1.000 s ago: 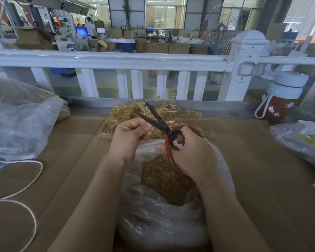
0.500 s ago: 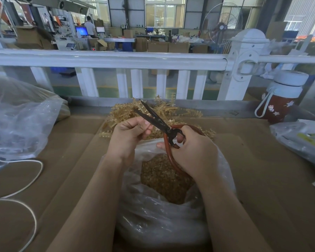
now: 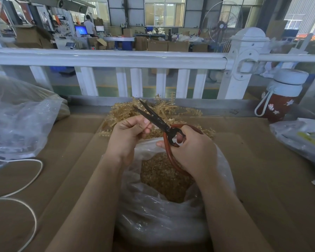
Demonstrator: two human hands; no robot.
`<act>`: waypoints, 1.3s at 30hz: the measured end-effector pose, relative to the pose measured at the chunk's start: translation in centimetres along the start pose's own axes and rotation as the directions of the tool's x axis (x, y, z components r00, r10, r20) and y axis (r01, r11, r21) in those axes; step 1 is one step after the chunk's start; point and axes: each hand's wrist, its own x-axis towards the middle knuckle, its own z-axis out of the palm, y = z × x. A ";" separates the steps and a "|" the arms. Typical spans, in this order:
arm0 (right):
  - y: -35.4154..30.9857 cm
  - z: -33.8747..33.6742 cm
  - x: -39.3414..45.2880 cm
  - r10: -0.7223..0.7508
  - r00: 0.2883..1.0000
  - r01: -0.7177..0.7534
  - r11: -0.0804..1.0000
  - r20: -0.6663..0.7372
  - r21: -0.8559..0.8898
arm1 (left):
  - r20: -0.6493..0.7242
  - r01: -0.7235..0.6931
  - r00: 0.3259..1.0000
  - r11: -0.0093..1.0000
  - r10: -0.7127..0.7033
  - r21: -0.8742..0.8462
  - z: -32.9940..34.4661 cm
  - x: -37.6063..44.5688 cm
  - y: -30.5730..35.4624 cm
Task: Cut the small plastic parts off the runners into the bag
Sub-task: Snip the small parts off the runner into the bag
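My right hand [image 3: 193, 151] grips the red loop handles of black-bladed scissors [image 3: 154, 119], whose blades are slightly parted and point up and to the left. My left hand [image 3: 127, 135] is curled beside the blades and pinches a thin pale runner piece between thumb and fingers; most of that piece is hidden. Both hands hover over a clear plastic bag [image 3: 153, 220] that stands open and holds a mound of small tan cut parts [image 3: 164, 177]. A heap of tan plastic runners [image 3: 176, 113] lies on the cardboard just behind the hands.
Brown cardboard [image 3: 262, 179] covers the table. A large clear bag [image 3: 16, 120] sits at the left with a white cord [image 3: 25, 180] looping below it. At the right stand a red bottle with a white lid [image 3: 280, 99] and another plastic bag [image 3: 302, 139]. A white railing [image 3: 116, 59] runs behind.
The scissor blades have closed a little. Both hands stay in nearly the same place over the bag.
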 end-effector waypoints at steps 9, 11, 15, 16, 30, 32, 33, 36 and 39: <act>0.0 0.1 0.0 0.057 0.989 -0.075 0.988 0.136 0.131 | -0.043 0.084 0.995 0.988 -0.090 -0.127 0.0 0.0 0.2; 0.0 0.2 0.2 0.133 0.978 -0.173 0.948 0.160 0.269 | -0.001 0.120 0.993 0.989 -0.121 -0.085 0.0 -0.1 0.2; -0.3 -0.3 0.7 0.220 0.953 -0.301 0.747 0.207 0.593 | 0.076 0.119 0.989 0.985 -0.129 0.124 0.7 -0.2 -0.2; -0.3 -0.4 0.7 0.215 0.951 -0.309 0.714 0.223 0.628 | 0.095 0.110 0.988 0.983 -0.125 0.149 0.8 -0.2 -0.3; -0.6 -0.3 0.8 0.134 0.959 -0.270 0.688 0.248 0.673 | 0.026 0.107 0.994 0.991 -0.109 0.081 0.8 -0.2 -0.2; -0.4 -0.1 0.8 0.120 0.963 -0.252 0.715 0.241 0.652 | 0.024 0.097 0.995 0.990 -0.101 0.103 0.8 -0.2 -0.1; -0.4 -0.1 0.8 0.112 0.964 -0.243 0.731 0.240 0.638 | 0.020 0.090 0.995 0.987 -0.094 0.130 0.8 -0.1 -0.1; -0.3 0.2 0.8 0.114 0.967 -0.233 0.760 0.228 0.607 | 0.009 0.084 0.996 0.976 -0.088 0.200 0.7 -0.1 -0.2; -0.1 0.6 0.6 0.138 0.971 -0.223 0.810 0.193 0.543 | -0.010 0.099 0.995 0.976 -0.099 0.194 0.7 0.0 -0.3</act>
